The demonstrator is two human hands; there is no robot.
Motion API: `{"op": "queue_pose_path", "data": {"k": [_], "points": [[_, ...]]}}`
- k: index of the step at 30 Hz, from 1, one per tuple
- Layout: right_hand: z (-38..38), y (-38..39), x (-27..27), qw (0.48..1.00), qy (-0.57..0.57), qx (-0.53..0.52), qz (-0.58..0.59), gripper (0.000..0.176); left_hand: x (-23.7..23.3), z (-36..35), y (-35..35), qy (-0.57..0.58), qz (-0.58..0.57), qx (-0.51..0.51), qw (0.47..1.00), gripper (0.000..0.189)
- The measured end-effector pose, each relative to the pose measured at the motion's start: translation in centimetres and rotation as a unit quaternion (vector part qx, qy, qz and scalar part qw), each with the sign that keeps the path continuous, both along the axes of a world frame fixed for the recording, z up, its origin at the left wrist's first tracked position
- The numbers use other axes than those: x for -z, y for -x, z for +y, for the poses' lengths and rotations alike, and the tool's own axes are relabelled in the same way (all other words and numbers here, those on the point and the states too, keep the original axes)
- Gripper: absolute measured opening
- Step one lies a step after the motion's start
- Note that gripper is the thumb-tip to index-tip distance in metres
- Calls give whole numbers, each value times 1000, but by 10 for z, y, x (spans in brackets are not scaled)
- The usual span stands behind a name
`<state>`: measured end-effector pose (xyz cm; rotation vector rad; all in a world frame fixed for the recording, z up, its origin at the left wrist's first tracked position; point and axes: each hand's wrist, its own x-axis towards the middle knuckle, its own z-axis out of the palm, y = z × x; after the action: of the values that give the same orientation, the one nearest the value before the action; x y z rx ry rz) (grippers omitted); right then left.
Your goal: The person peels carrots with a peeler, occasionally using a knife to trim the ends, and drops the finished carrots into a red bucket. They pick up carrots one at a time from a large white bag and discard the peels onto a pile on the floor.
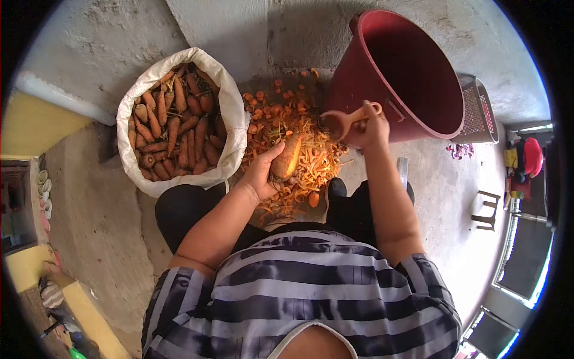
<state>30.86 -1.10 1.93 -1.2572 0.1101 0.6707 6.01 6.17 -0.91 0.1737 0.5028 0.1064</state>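
Observation:
In the head view my left hand (261,175) is wrapped round a thick carrot (291,157). One side of this carrot is bare bright orange, while the rest keeps its dull, dirty skin. My right hand (373,127) grips a brownish-orange peeler (339,122) by its handle. The peeler's broad head points left, apart from the carrot, and its blade cannot be made out. Below both hands lies a heap of orange peelings (317,149), with cut carrot ends (263,110) scattered at its far side.
A white sack (133,102) full of unpeeled carrots stands at the left. To the right a deep red bucket (353,81) leans close to my right hand, its inside dark. Behind it is a perforated basket (483,113). A wall (227,30) borders the far side.

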Motion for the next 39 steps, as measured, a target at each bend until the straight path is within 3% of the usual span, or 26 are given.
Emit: {"op": "queue_pose_path", "data": {"k": [4, 7, 11, 14, 16, 18, 21, 23, 24, 25, 28, 29, 30, 33, 35, 37, 38, 39], "points": [[-1, 82, -35, 982, -63, -179, -4, 15, -5, 1, -3, 30, -10, -3, 999, 37], [7, 104, -21, 967, -77, -228, -87, 17, -7, -6, -6, 49, -2, -13, 999, 35], [18, 93, -11, 975, -59, -213, -32, 14, -13, -10, -3, -4, 16, -32, 999, 33], [25, 67, 14, 988, -36, -139, -58, 16, -11, -8, 1, 7, -2, -1, 1000, 33], [23, 11, 37, 968, 148, -50, -198, 17, -3, -9, 10, 62, -32, 36, 997, 34], [13, -17, 42, 945, 223, -2, -240, 17, -6, -6, 10, 13, -1, 21, 1000, 35], [10, -1, 25, 962, 138, 60, -228, 16, -5, -4, 9, 15, 11, -5, 1000, 36], [13, 26, 20, 982, 25, 19, -188, 16, -10, -2, 6, 15, 5, -1, 1000, 35], [9, 55, -5, 990, -27, -69, -123, 16, -11, -1, 6, 15, 4, 2, 1000, 35], [11, 80, -14, 989, -44, -89, -111, 16, 2, -1, 5, 10, -12, 7, 1000, 33], [9, 122, -24, 971, -84, -201, -100, 17, -17, -7, 0, 32, 18, -20, 999, 31], [11, 121, -23, 968, -54, -219, -113, 16, -2, -9, 0, 91, 1, -39, 995, 32], [14, 119, -21, 963, -25, -237, -126, 15, -3, -10, 1, 72, 13, -41, 996, 32], [24, 104, -13, 981, -53, -178, -60, 14, -5, -11, 6, 31, 14, -19, 999, 32], [29, 66, 4, 991, -1, -113, -68, 12, 4, -9, 12, 24, -36, 40, 998, 34], [27, -1, 70, 961, 177, -62, -204, 16, -7, -11, 13, 10, -32, 46, 998, 34], [17, -16, 78, 933, 253, -66, -247, 17, -11, -10, 14, 2, -29, 51, 998, 35], [14, -18, 71, 942, 249, -16, -223, 16, -10, -6, 13, -9, -6, 31, 999, 34]]}}
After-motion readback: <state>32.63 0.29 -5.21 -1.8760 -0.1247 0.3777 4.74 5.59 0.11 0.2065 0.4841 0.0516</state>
